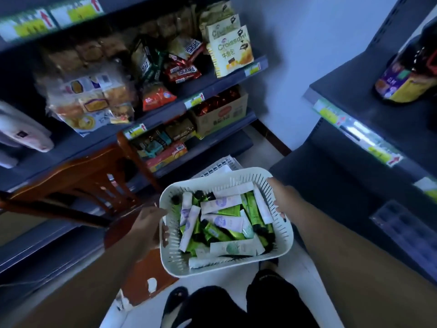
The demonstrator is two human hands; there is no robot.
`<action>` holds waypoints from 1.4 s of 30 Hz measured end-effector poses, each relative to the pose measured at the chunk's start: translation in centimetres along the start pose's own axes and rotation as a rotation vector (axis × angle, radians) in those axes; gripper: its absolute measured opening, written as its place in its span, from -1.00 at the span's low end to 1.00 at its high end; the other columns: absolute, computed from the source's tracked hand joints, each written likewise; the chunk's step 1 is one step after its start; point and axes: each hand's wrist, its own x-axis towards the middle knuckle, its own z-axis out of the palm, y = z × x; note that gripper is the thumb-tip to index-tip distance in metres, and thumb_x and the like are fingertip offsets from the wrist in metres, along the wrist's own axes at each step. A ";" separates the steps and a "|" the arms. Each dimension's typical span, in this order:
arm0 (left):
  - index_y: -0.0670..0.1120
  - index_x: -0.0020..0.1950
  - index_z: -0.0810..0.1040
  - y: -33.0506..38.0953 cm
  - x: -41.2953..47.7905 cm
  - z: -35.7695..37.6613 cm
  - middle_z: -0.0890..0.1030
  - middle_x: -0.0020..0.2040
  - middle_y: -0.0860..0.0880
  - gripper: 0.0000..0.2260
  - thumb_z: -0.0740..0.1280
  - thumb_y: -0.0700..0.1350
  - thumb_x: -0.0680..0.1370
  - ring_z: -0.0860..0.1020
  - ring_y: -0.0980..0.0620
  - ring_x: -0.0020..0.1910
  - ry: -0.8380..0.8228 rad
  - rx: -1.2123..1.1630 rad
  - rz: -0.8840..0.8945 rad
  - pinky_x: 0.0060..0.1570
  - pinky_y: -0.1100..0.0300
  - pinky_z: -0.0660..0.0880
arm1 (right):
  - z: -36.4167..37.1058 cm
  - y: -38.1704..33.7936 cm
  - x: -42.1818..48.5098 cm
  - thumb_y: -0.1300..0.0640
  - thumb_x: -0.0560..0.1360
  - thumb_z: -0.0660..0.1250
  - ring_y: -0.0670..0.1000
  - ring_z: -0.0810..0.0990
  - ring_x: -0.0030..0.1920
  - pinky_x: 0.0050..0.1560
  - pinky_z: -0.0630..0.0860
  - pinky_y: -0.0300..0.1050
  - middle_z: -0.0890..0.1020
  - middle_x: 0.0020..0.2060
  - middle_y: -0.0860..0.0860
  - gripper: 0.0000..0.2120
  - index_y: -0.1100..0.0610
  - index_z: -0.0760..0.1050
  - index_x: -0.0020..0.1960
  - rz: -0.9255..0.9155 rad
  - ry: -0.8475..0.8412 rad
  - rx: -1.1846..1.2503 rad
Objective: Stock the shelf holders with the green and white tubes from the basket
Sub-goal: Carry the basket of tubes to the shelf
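Gripping a white basket [168, 253] at opposite rims with left hand [147, 229] and right hand [280, 197], carrying green and white tubes [222, 221] heaped inside. Standing on pale floor [144, 314] between dark shelves [212, 82], beside a wooden chair [71, 171]. Reading "Croissant" on cream packs [233, 52]; finding price tags [194, 100] too blurred.

A pale snack packet [233, 53] on the shelf reads "Croissant"

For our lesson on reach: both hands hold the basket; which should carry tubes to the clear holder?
Likely the right hand: it grips the basket on the side facing the clear holder; the left hand is farther off.
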 end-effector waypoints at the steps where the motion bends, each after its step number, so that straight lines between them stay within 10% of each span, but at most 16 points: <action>1: -0.14 -0.01 0.50 -0.3 -0.1 1.4 0.45 -0.36 -0.22 -0.88 0.34 -0.10 0.57 0.46 -0.09 -0.42 0.014 -0.013 -0.022 -0.25 -0.04 0.45 | -1.1 -0.4 0.6 -0.40 0.35 0.24 0.10 0.59 -0.13 -0.06 0.48 0.01 0.61 -0.08 0.07 -0.41 0.13 0.54 -0.02 -0.024 -0.003 -0.020; 12: -0.22 -0.05 0.52 -4.6 -1.8 9.7 0.49 -0.37 -0.17 -0.74 0.36 -0.01 0.60 0.51 -0.12 -0.39 0.123 -0.044 -0.127 -0.20 -0.07 0.52 | -6.5 0.4 4.5 -0.25 0.45 0.27 0.09 0.54 -0.27 -0.16 0.44 -0.03 0.58 -0.24 0.07 -0.55 0.17 0.53 -0.16 -0.013 -0.005 -0.108; 18: -0.24 -0.06 0.55 -9.6 -0.2 12.0 0.50 -0.38 -0.20 -0.67 0.35 0.05 0.60 0.51 -0.11 -0.41 0.118 0.019 -0.183 -0.21 -0.04 0.54 | -6.4 6.4 7.4 -0.39 0.25 0.27 0.17 0.67 0.03 0.18 0.58 0.15 0.70 0.04 0.05 -0.36 0.00 0.58 0.15 0.050 0.049 -0.168; 21: -0.22 -0.12 0.53 -13.2 0.7 14.2 0.51 -0.34 -0.23 -0.59 0.33 0.15 0.62 0.53 -0.14 -0.39 0.121 0.006 -0.243 -0.21 0.01 0.56 | -6.0 9.0 7.8 -0.26 0.44 0.26 0.18 0.63 0.08 -0.01 0.48 -0.09 0.64 0.15 0.13 -0.41 0.14 0.57 0.27 -0.017 0.060 -0.254; 24: -0.20 -0.14 0.51 -16.6 2.7 16.2 0.52 -0.35 -0.23 -0.56 0.37 0.20 0.59 0.55 -0.15 -0.39 0.178 -0.004 -0.282 -0.22 0.03 0.53 | -5.6 12.8 10.9 -0.21 0.50 0.28 0.03 0.52 -0.22 -0.28 0.33 -0.12 0.61 -0.06 0.11 -0.52 0.21 0.54 0.08 -0.018 0.032 -0.315; 32: -0.29 -0.18 0.57 -28.1 15.1 22.2 0.60 -0.38 -0.21 -0.46 0.38 0.25 0.40 0.64 -0.19 -0.35 0.190 0.111 -0.269 -0.15 -0.14 0.58 | -1.8 23.1 24.5 -0.23 0.39 0.28 0.06 0.40 -0.17 -0.39 0.21 -0.10 0.38 -0.30 -0.01 -0.64 0.05 0.29 -0.26 -0.042 -0.036 -0.263; 42: -0.23 0.14 0.60 -33.9 32.5 28.1 0.56 -0.14 -0.20 -0.54 0.53 0.10 0.45 0.54 -0.16 -0.17 0.109 0.222 -0.221 -0.21 0.11 0.46 | 5.9 31.0 43.6 0.05 0.48 0.24 0.02 0.49 -0.30 -0.16 0.47 -0.11 0.54 -0.21 0.06 -0.83 0.12 0.46 -0.22 0.004 -0.117 -0.081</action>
